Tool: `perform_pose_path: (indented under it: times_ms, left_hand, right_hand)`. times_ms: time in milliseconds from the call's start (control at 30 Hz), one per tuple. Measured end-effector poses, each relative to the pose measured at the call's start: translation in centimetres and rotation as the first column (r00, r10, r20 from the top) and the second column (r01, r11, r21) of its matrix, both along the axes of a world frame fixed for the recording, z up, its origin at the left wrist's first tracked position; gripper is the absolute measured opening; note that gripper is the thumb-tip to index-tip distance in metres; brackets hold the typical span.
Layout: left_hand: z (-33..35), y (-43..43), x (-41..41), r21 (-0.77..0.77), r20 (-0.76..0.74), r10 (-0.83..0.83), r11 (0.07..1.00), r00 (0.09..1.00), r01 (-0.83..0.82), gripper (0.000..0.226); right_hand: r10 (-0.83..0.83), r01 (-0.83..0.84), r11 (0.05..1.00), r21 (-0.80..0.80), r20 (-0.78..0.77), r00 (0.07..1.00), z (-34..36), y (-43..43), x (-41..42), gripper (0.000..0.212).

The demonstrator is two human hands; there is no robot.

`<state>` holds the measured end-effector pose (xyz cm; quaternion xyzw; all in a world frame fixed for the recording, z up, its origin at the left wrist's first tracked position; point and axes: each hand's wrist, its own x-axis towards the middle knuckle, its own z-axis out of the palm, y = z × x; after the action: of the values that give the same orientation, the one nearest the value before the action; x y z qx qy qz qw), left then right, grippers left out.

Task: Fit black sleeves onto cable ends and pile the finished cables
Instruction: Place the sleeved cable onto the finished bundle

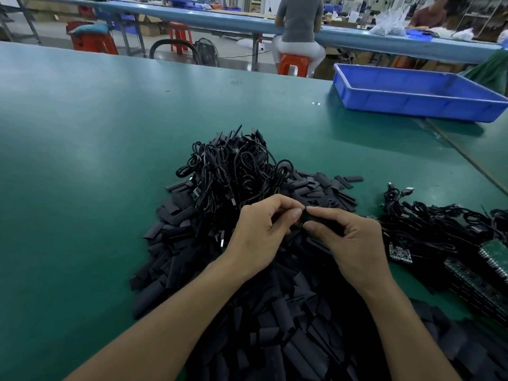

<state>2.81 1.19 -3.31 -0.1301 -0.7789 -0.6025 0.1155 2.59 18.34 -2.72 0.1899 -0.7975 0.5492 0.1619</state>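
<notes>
A big heap of flat black sleeves (176, 259) covers the green table (82, 160) in front of me. On its far side lies a tangle of coiled black cables (228, 171) with metal plugs. My left hand (258, 232) and my right hand (349, 240) meet above the heap, fingertips pinched on one black sleeve (306, 218) between them. Whether a cable end is inside it is hidden by my fingers. A second pile of black cables (428, 224) lies to the right.
Green circuit boards (494, 257) sit at the right edge beside the right pile. A blue plastic tray (417, 92) stands at the far right of the table. Beyond the table are orange stools (292, 64) and a seated person (299, 26) at another bench.
</notes>
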Motion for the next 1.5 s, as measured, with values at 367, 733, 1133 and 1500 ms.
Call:
perform_pose_path:
  times_ms: [367, 733, 1133, 1500]
  left_hand:
    - [-0.07, -0.54, 0.14, -0.339, -0.26, 0.007, 0.936, 0.965, -0.098, 0.023]
    - [-0.16, -0.65, -0.06, -0.294, -0.358, 0.101, 0.931, 0.928, -0.215, 0.012]
    - [-0.49, -0.94, -0.32, -0.314, -0.244, 0.057, 0.94, 0.968, -0.135, 0.009]
    - [-0.28, -0.93, -0.05, -0.35, -0.21, 0.012, 0.933, 0.978, -0.086, 0.011]
  right_hand:
    - [-0.033, 0.032, 0.997, -0.067, -0.002, 0.999, 0.05, 0.3, -0.05, 0.02]
    - [-0.031, 0.031, 0.999, -0.044, 0.013, 0.999, 0.19, 0.53, -0.01, 0.018]
    - [-0.036, 0.036, 0.999, -0.013, 0.01, 0.999, -0.07, 0.42, -0.06, 0.018]
    - [-0.013, 0.013, 1.0, 0.012, 0.037, 0.999, -0.05, 0.44, -0.1, 0.019]
